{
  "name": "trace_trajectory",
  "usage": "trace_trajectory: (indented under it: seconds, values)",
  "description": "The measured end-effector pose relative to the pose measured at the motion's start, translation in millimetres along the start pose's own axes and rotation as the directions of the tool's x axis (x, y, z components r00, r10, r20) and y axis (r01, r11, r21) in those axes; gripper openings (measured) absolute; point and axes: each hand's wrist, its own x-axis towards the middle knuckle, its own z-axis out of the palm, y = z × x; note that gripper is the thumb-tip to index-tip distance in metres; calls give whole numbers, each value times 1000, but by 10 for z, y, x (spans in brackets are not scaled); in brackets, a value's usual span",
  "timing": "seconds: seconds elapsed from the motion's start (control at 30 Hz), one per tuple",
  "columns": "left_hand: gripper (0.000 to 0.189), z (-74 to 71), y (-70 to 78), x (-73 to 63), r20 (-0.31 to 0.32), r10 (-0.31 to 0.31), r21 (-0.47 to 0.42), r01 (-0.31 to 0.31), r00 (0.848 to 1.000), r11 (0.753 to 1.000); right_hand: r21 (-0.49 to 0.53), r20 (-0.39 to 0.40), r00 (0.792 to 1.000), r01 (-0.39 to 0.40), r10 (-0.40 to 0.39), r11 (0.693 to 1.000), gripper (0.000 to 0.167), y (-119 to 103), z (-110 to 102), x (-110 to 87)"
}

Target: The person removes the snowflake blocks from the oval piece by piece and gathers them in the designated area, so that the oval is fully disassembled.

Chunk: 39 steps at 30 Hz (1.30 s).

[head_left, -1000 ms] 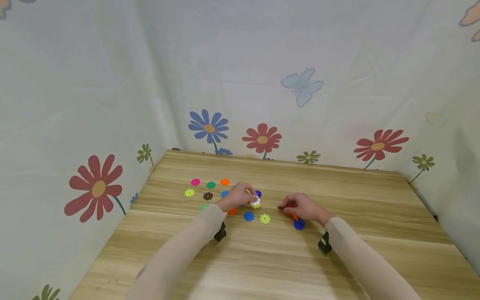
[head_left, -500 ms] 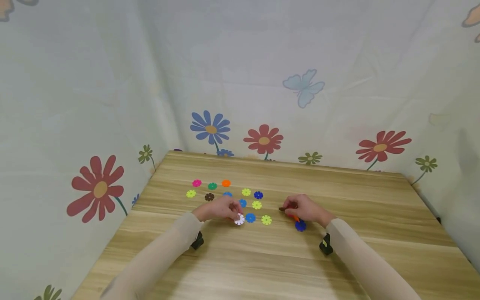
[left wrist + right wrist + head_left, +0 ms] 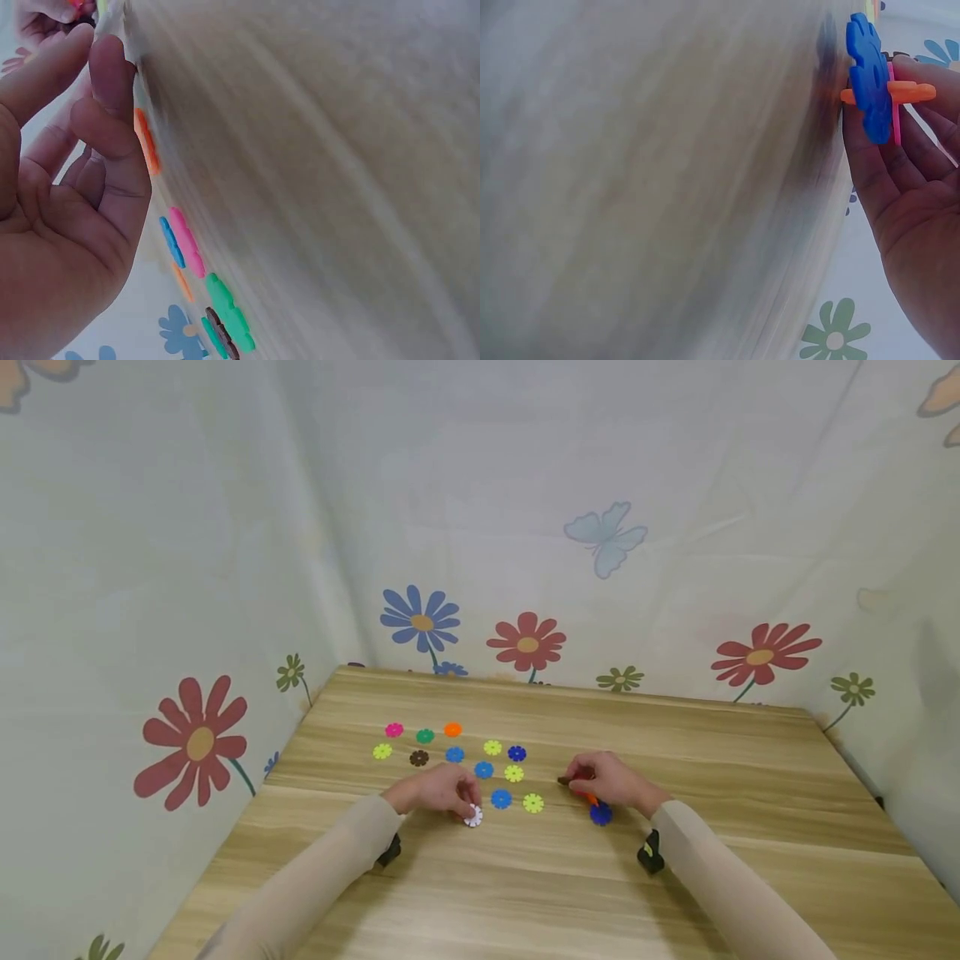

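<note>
My left hand [image 3: 441,789] pinches a white notched interlocking disc [image 3: 472,816] between thumb and fingers, low over the tabletop. The left wrist view shows the disc's pale edge [image 3: 114,21] at my fingertips. My right hand [image 3: 613,778] grips a small cluster of joined discs. A dark blue disc [image 3: 601,813] hangs at the cluster's near side, with an orange disc [image 3: 913,92] slotted through it in the right wrist view. A brown disc [image 3: 563,781] pokes out to the left of the fingers. My fingers hide part of the cluster.
Several loose discs lie flat on the wooden table [image 3: 675,893]: a pink disc [image 3: 393,730], an orange disc [image 3: 453,729] and others at the back left. A blue disc [image 3: 501,799] and a lime disc [image 3: 533,803] lie between my hands. Flower-printed cloth [image 3: 480,527] hangs behind the table.
My left hand has moved left and toward me with the white disc, away from the lime and dark blue discs. My right hand stays in place with its cluster.
</note>
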Motion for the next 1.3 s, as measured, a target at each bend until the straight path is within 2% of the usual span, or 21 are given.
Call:
trace_trajectory:
  seconds: [0.23, 0.3, 0.43, 0.57, 0.73, 0.87, 1.07, 1.2, 1.3]
  values:
    - [4, -1, -6, -33, -27, 4, 22, -3, 1000, 1000, 11, 5, 1000, -26, 26, 1000, 5, -17, 29, -4]
    - [3, 5, 35, -55, -29, -4, -15, 4, 1000, 1000, 17, 10, 999, -32, 32, 999, 5, -22, 48, -29]
    - [13, 71, 144, -42, -32, -34, -132, 29, 999, 991, 23, 19, 999, -36, 35, 999, 4, -14, 91, -98]
    - [18, 194, 281, 103, -78, -81, -251, 59, 994, 966, 36, 12, 1000, -29, 29, 999, 4, 5, 123, -143]
    - [20, 339, 505, 383, -169, -158, -414, 76, 973, 907, 72, 15, 1000, -12, 11, 997, 4, 28, 131, -173]
    - [19, 394, 642, 593, -202, -186, -492, 64, 962, 868, 87, 3, 1000, 17, -18, 996, 5, 41, 102, -157]
    - [18, 357, 824, 744, -238, -185, -485, 49, 954, 873, 91, -38, 998, 47, -44, 995, 4, 16, 5, -78]
    - [16, 370, 859, 796, -244, -190, -467, 57, 951, 883, 74, -26, 999, 36, -34, 997, 5, -2, -37, -58]
    - [12, 405, 865, 820, -259, -183, -425, 59, 948, 903, 73, -9, 1000, 27, -27, 997, 5, -29, -43, -66]
